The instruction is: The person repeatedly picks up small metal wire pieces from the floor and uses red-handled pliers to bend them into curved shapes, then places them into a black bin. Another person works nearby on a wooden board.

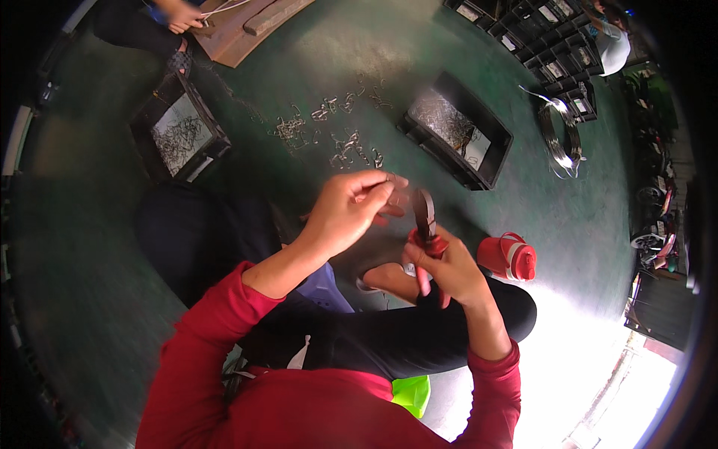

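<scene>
In my right hand [452,273] is a pair of pliers [425,213] with red handles, its dark metal head pointing up and away from me. My left hand [348,209] is raised just left of the pliers' head, thumb and fingertips pinched together; what lies between them is too small to make out. On the green floor beyond my hands, small bent metal wire pieces [348,146] lie scattered in loose clusters.
Black crates with wire pieces stand at left [217,146] and right [490,161]. A red jug [508,257] stands beside my right knee. Farther right lies a wire coil [559,138], near stacked black crates [550,37]. Another person's hand [179,13] is over a wooden board [239,37].
</scene>
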Motion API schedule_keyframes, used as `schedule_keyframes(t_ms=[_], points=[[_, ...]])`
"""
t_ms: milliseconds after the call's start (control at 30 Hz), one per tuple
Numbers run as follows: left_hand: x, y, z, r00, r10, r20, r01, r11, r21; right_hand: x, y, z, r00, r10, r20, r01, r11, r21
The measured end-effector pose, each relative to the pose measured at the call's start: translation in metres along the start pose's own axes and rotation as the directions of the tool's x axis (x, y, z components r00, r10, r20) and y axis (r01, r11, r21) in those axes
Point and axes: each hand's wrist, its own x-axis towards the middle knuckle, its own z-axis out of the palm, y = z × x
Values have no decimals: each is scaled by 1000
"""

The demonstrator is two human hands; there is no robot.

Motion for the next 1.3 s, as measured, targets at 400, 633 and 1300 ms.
schedule_keyframes(t_ms=[400, 633, 1300], points=[[-7, 5, 9, 956, 291, 25, -285, 949, -132, -8, 0, 19, 836, -194, 513, -190, 776, 601], [-9, -2, 8, 899, 426, 101, -433, 900, 53, -12, -2, 16, 811, -224, 540, -202, 759, 619], [-16, 26, 3, 979, -29, 201, 2, 991, 131, -13, -11, 15, 911, -292, -293, 204, 933, -297]])
